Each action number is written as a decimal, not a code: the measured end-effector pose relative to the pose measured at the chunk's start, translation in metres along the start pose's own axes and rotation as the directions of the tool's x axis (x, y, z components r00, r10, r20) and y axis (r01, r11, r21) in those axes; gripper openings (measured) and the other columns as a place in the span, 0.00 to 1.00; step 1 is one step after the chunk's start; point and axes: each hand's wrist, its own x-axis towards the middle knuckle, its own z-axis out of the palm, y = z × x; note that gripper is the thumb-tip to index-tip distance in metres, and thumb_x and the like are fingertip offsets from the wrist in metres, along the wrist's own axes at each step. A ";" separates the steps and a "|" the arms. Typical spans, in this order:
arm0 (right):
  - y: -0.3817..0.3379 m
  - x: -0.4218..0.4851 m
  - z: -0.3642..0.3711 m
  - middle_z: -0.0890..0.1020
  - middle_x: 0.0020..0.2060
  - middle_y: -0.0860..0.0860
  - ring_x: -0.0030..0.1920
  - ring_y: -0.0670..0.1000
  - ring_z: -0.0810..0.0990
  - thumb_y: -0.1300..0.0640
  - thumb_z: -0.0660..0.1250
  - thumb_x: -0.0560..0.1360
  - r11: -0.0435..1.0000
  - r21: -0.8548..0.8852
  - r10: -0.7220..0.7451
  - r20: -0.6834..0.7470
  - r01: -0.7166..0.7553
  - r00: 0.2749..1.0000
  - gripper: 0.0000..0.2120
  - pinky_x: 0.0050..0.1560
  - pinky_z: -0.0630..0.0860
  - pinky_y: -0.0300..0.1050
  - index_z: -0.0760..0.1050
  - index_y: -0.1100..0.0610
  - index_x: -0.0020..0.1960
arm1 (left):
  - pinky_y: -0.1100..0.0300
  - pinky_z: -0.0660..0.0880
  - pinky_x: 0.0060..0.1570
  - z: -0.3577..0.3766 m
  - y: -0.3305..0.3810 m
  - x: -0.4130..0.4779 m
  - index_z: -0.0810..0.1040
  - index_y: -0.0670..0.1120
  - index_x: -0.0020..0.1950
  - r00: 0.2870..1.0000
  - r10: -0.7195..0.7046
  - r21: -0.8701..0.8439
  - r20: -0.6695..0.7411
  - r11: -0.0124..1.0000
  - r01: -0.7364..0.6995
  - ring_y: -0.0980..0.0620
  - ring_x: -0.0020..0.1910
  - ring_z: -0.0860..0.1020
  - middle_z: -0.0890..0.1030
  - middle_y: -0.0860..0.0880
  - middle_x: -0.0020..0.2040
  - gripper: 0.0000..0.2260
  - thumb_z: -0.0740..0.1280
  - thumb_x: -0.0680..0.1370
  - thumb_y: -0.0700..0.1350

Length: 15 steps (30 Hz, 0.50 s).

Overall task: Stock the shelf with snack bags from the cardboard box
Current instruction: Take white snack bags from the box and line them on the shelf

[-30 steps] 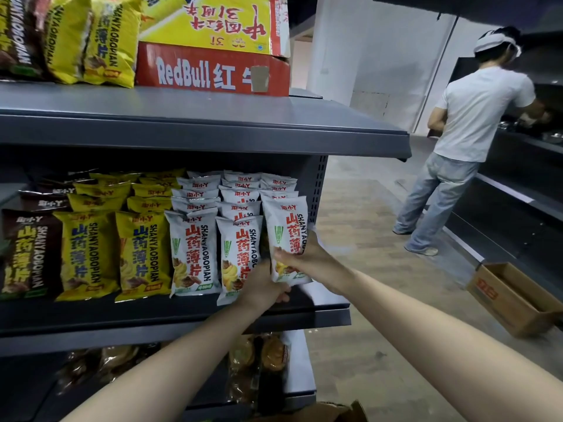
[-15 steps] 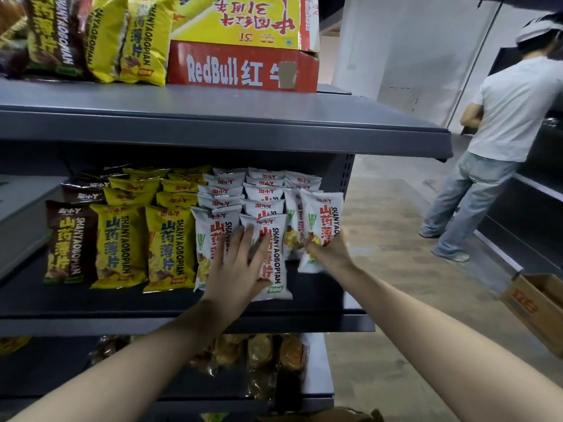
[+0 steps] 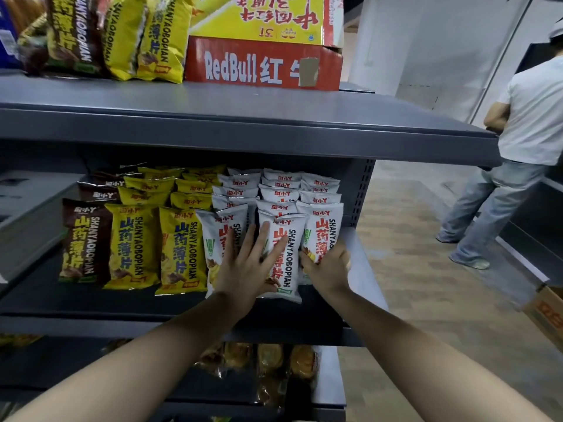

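Now | left hand [image 3: 248, 266] flat, fingers [image 3: 261, 239] spread on middle white bag [image 3: 291, 269] | right hand [image 3: 327, 264] grips end bag [image 3: 324, 225] — upright, rightmost.

The shelf [image 3: 243, 129] is showing smooth grey painted metal with a matt finish. The white snack bags [image 3: 323, 226] and yellow snack bags [image 3: 134, 245] are gleaming as crinkled, glossy plastic film. The RedBull carton [image 3: 259, 65] is looking like printed cardboard with a slight sheen, while the cardboard box [image 3: 545, 312] is showing plain, dull brown board. The floor [image 3: 426, 284] is looking like matt wood-grain planks.
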 end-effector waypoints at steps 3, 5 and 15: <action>-0.005 0.000 0.003 0.67 0.61 0.60 0.63 0.61 0.66 0.47 0.73 0.70 0.998 -0.031 0.048 -0.038 -0.049 0.998 0.35 0.58 0.71 0.53 0.60 0.63 0.65 | 0.33 0.48 0.70 0.000 0.002 0.002 0.28 0.52 0.74 1.000 -0.010 0.029 -0.030 1.000 0.011 0.37 0.76 0.49 0.38 0.39 0.76 0.48 0.60 0.72 0.68; -0.006 0.001 0.001 0.67 0.61 0.61 0.64 0.61 0.66 0.47 0.73 0.70 0.997 -0.036 0.069 -0.012 -0.069 0.998 0.35 0.59 0.70 0.54 0.59 0.63 0.65 | 0.33 0.51 0.70 -0.002 0.002 0.002 0.31 0.52 0.75 0.999 -0.004 0.041 -0.038 0.999 0.006 0.38 0.76 0.52 0.40 0.39 0.77 0.48 0.62 0.71 0.69; -0.026 -0.019 -0.035 0.65 0.70 0.64 0.70 0.63 0.64 0.44 0.69 0.73 0.611 -0.452 -0.711 0.049 0.650 0.702 0.39 0.69 0.64 0.56 0.59 0.62 0.75 | 0.35 0.62 0.67 0.014 -0.028 -0.014 0.57 0.50 0.77 0.956 0.054 0.088 -0.290 0.996 -0.030 0.38 0.71 0.66 0.63 0.37 0.74 0.43 0.63 0.68 0.70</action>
